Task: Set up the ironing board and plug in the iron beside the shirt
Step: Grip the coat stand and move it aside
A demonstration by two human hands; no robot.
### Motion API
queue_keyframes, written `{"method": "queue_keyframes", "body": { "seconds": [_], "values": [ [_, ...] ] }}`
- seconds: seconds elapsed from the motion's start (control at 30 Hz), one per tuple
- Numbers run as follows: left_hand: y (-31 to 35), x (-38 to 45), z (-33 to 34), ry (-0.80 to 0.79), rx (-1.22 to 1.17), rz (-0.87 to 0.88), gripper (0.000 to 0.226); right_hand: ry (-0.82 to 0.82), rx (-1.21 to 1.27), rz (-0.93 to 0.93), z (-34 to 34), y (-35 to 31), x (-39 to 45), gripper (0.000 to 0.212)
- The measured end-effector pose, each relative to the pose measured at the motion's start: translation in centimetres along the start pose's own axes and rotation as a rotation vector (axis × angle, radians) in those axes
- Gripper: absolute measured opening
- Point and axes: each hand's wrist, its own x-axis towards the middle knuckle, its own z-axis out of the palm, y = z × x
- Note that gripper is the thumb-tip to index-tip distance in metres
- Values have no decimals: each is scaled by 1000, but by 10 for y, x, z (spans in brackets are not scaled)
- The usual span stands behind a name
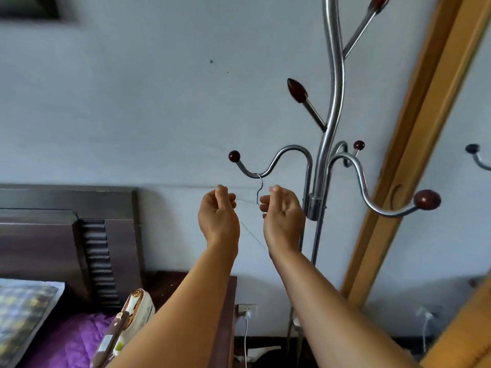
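A thin wire hanger (259, 191) hangs by its hook from a curved arm of the steel coat stand (322, 155). Both my hands are raised to it. My left hand (218, 212) has its fingers curled and pinches the hanger's left wire. At the hanger's twisted neck, my right hand (283, 212) pinches the wire with curled fingers. The iron (132, 312), white and brown with gold trim, stands at the lower left, partly hidden by my left forearm. A wall socket (247, 309) low on the wall holds a white plug with its cord running down. No shirt or ironing board is in view.
A bed with a purple cover (74, 338) and a checked pillow (24, 309) lies at the lower left under a dark headboard (101, 248). A dark nightstand (223, 314) stands by the socket. A wood-framed mirror (414, 144) leans at the right.
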Motion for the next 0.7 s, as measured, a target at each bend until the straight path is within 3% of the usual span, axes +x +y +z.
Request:
{"method": "queue_keyframes", "body": {
  "seconds": [0.13,0.4,0.57,0.7],
  "values": [
    [17,-15,30,-211,21,48,28,159,28,-39,-39,-9,16,14],
    [7,-26,95,-461,173,14,46,240,-44,96,-87,38,42,21],
    [-7,-15,136,-522,299,47,69,210,-131,234,-101,71,62,50],
    [-24,-5,162,-595,278,4,84,72,-208,321,-106,105,80,74]
  ]
}}
